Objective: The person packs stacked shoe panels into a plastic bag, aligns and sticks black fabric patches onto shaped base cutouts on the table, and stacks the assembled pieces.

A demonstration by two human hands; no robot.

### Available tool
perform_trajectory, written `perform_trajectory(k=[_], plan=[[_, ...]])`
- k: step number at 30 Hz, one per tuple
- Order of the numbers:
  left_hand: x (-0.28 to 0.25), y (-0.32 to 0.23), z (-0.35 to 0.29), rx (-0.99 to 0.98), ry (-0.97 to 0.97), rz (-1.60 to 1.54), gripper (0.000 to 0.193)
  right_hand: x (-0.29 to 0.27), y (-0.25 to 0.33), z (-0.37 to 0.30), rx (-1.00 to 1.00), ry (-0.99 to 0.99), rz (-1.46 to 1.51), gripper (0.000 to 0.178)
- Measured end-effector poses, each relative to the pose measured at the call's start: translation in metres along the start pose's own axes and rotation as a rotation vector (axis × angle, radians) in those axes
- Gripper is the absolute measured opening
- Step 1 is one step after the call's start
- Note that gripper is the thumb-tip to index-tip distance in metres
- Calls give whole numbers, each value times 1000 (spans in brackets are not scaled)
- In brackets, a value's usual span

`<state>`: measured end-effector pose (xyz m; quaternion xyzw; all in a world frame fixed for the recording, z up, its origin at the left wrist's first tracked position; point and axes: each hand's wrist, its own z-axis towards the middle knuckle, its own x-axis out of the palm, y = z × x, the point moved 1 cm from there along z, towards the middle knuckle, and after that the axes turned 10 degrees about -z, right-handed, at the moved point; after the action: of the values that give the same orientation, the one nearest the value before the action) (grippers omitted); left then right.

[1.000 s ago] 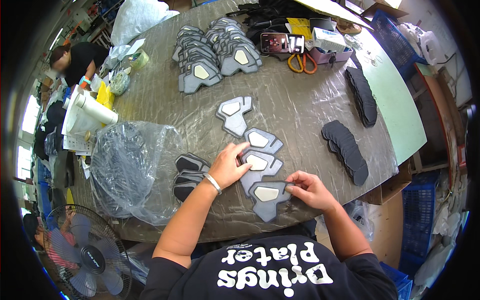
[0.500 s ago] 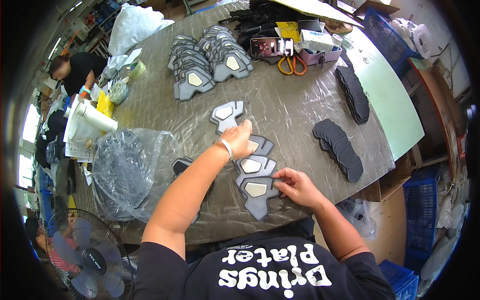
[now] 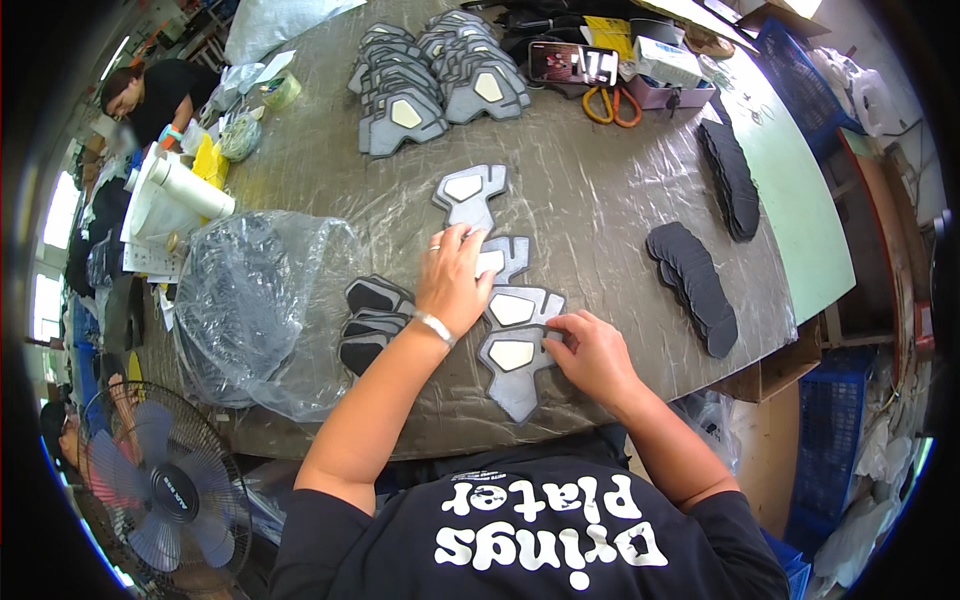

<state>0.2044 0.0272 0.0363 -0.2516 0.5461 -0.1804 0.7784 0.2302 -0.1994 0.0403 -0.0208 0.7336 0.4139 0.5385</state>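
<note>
Head view: right hand pinches near pad, likely light, bendy, best held by its rim; left hand, grip unclear.

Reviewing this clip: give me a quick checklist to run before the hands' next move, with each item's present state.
1. Right hand at the nearest grey pad: ok, fingertips at its right edge.
2. Right hand pinching firmly: cannot tell.
3. Second pad from the top fully visible: not ok, the left hand covers part.
4. Nearest pad lying apart from the third pad: not ok, they overlap.
5. Orange-handled scissors away from both hands: ok, near the phone.
</note>
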Motion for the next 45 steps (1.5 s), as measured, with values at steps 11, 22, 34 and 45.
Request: perform_trajectory(k=[11,22,34,45], plan=[[-16,-61,-99,241,211,-140,38,-98,-84,-70,401,-509,-235,25],[79,-149,-14,687,353,-249,43,-104,-122,-100,212,-453,-412,13],[155,-171,13,875,373,74,39,-104,-188,-101,591,-741,815,18],[95,-186,-6,-191,429,-1320,34,-97,-61,-80,-62,-983,-236,17]])
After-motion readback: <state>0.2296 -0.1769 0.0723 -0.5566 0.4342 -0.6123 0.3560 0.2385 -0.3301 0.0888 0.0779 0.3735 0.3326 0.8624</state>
